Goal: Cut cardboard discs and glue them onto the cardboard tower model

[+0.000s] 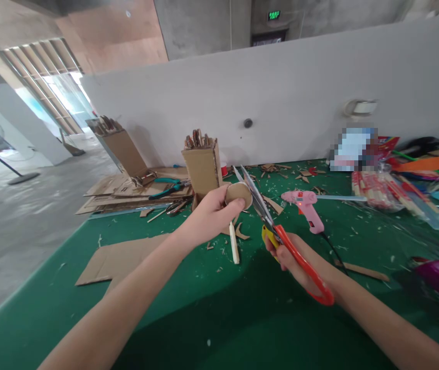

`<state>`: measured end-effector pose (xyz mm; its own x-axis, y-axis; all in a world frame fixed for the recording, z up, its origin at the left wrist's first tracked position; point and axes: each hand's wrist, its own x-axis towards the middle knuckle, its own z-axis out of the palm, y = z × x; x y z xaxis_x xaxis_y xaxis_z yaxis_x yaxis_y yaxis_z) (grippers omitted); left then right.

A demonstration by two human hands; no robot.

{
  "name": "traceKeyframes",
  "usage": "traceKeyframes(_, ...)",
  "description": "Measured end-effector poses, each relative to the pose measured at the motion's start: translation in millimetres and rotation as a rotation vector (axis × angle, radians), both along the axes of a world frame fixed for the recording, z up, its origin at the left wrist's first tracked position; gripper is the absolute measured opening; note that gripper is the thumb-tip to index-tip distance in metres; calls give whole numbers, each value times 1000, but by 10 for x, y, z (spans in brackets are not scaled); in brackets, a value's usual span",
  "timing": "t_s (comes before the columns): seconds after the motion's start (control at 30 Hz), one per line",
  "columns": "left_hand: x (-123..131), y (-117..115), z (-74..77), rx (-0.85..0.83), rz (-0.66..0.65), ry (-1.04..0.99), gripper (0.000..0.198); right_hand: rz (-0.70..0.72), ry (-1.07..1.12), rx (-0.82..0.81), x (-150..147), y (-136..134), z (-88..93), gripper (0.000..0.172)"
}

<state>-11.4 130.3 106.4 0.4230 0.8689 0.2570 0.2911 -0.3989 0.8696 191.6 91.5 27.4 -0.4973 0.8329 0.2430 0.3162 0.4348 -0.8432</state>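
Between the thumb and fingers of my left hand (212,215) is a small round cardboard disc (238,191). My right hand (289,257) grips a pair of scissors (306,266) with red and yellow handles. The blades are slightly apart and point up and away, right beside the disc's right edge; whether they touch it I cannot tell. Below the disc, a pale wooden stick (234,244) lies on the green table (204,308) among cardboard scraps.
A cardboard box (203,169) holding cardboard strips stands behind my left hand. Teal-handled pliers (165,187) rest on stacked cardboard (99,198). A pink glue gun (305,205) lies to the right, its cord trailing near my right forearm. Bagged sticks (377,190) are farther right.
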Motion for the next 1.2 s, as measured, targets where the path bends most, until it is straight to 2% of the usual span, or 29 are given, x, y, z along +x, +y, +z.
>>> traceKeyframes(0.1,28,7,-42,-19,22,-62,15,-27,-12,-6,1,3,-42,53)
traceKeyframes(0.3,164,7,-221,-49,104,-338,28,-68,4,-5,-15,7,-105,49)
traceKeyframes(0.43,137,-9,-191,33,153,-197,29,22,16,-1,2,-10,-30,46)
traceKeyframes(0.6,28,-5,-78,26,120,-23,27,85,35,-35,42,-40,5,42)
traceKeyframes(0.73,-8,-2,-48,45,109,23,27,63,15,-30,28,-30,-26,41)
traceKeyframes(0.93,-14,-34,-7,63,83,78,27,-56,-64,52,-24,-4,-31,51)
traceKeyframes(1.2,8,-59,29,76,69,157,28,-140,-78,53,-45,-12,-21,53)
